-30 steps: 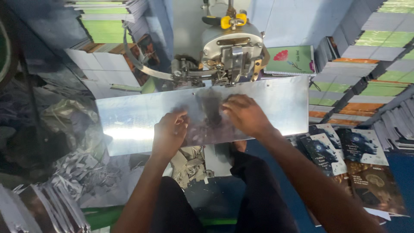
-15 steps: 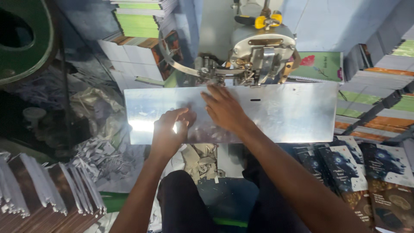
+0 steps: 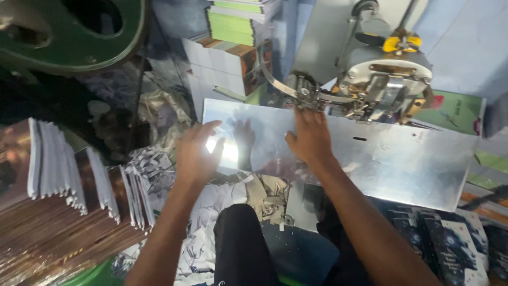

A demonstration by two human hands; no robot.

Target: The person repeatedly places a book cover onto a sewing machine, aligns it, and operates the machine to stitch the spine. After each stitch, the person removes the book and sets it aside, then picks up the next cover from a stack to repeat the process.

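Resting: both hands are laid flat on a shiny metal plate point(image 3: 370, 159), which serves as the worktop.
Left hand point(image 3: 197, 153): spread open, nothing is gripped; the palm is set at the plate's near left edge, beside a bright glare.
Right hand point(image 3: 311, 136): opened flat, fingers are stretched toward the machine head point(image 3: 383, 87), with the tips just at its arm.
Machine head: mounted at the plate's far edge, pale metal, with a yellow part on top.
Booklets point(image 3: 63, 180): fanned in a stack at the left, near the left arm.
Paper scraps point(image 3: 211, 212): heaped below the plate, by the knees.
Book stacks point(image 3: 238, 32): piled behind the plate.
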